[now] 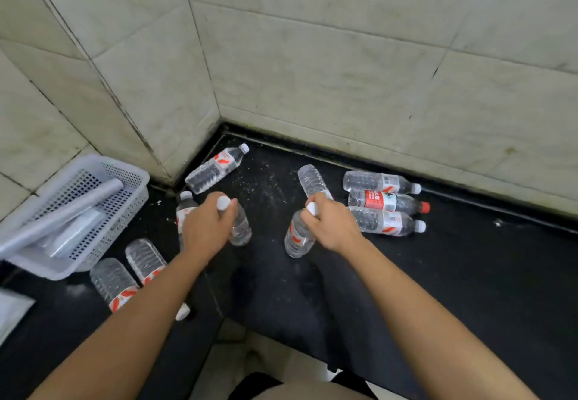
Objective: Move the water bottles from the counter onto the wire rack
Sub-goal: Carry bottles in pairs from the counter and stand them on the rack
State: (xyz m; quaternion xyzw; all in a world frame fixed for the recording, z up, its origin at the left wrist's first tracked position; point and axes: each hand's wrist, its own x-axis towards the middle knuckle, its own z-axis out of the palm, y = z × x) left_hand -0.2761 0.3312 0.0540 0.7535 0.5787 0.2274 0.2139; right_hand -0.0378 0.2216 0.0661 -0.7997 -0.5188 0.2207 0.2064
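Several clear water bottles lie on the black counter. My left hand grips the neck of a white-capped bottle that hangs upright. My right hand grips the neck of another white-capped bottle. Three bottles lie side by side at the right, the middle one with a red cap. One bottle lies in the corner, another behind my right hand. Two more lie at the left under my left forearm, and one stands behind my left hand. No wire rack shows.
A white perforated plastic basket holding a grey roll stands at the left on the counter. Tiled walls close the corner behind. The counter's front edge runs below my arms, with pale floor beneath.
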